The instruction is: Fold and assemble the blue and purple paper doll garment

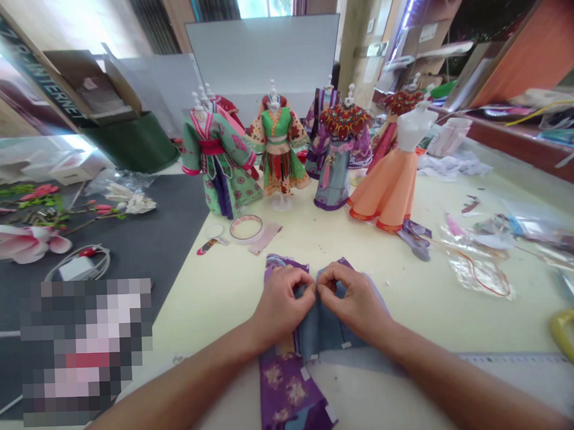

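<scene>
My left hand (286,300) and my right hand (353,295) meet at the middle of the table, thumb and forefinger pinched on each. Between the fingertips they grip a blue-grey fabric piece (310,333), whose fold runs down toward me. Joined to it or lying against it, which I cannot tell, is a purple floral fabric (293,390) that reaches toward the near edge. Small white tabs (331,414) sit along the edges of the fabric. The upper part of the cloth is partly hidden behind my hands.
Several dressed doll forms stand at the back, among them one in a green robe (219,161) and one in an orange skirt (384,186). A tape roll (246,228) lies ahead of my hands. On the right are a ruler (508,359) and yellow-handled scissors (567,334).
</scene>
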Tool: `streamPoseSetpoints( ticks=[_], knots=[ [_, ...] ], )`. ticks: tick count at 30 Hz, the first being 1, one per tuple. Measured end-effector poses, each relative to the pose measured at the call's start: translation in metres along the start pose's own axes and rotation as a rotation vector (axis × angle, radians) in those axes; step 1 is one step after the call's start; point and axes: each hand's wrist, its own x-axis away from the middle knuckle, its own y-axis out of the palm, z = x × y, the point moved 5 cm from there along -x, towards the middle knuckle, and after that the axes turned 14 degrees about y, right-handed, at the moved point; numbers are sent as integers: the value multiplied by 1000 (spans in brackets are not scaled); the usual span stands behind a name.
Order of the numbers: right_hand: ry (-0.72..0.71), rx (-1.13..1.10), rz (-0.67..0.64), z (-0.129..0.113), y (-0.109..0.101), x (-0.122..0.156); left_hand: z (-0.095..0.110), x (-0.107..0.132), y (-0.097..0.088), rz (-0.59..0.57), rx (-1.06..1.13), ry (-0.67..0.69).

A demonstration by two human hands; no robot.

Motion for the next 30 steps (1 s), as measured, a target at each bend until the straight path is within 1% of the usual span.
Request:
streamPoseSetpoints(
  ticks=[3, 10, 14, 17, 22, 30],
  knots=[
    [43, -27, -16, 1, 1, -1, 1, -1, 0, -2, 12, -6],
    [283, -302, -201, 17, 6, -6, -7, -1, 6, -49, 318, -162],
    [355, -413, -240, 21, 8, -6, -10, 1, 9, -55, 436, -204],
    [390, -462, -253, 22, 9, -6, -11, 1, 9, -57, 479, -219],
    [396, -482, -252, 25, 9, -6, -13, 0, 6, -45, 493, -249],
    [231, -247, -167, 18, 2, -5, -8, -1, 3, -48, 396, -204]
  ],
)
